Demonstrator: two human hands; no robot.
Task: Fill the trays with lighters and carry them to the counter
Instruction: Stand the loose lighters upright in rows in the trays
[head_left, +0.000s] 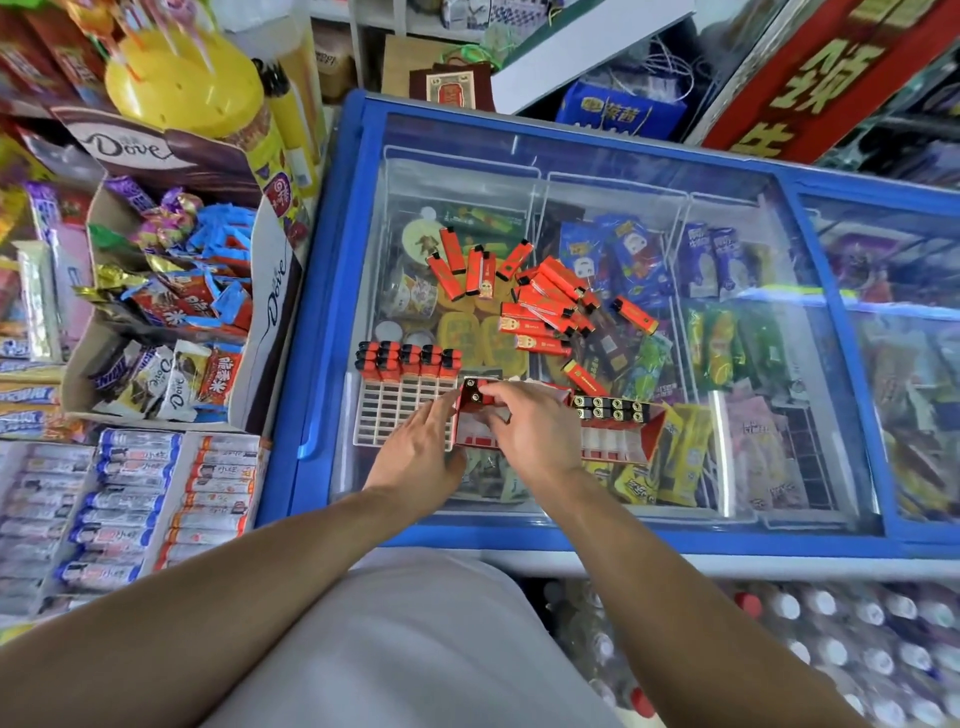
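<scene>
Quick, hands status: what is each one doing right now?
Left hand: fingers fairly straight, pressed against the side of the red tray, steadying it.
Right hand: fingers curled, pinching lighters at the tray's top edge.

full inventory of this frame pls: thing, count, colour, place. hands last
Blue-framed glass-top chest freezer: one, centre, packaged ice creams inside.
Loose orange-red plastic lighters: a scattered pile, uncounted, on the freezer glass.
White plastic grid tray: one, on the glass at left, lighters filling its far rows only.
Red cardboard lighter box: one, on the glass at right, partly filled.
Brown and white Dove cardboard display box: one, left of the freezer, holding wrapped sweets.
Yellow plastic lollipop tub: one, upper left.
Capped plastic bottles: many, bottom right.
Left hand: resting against the red box's left end.
Right hand: pinching lighters over the box.
</scene>
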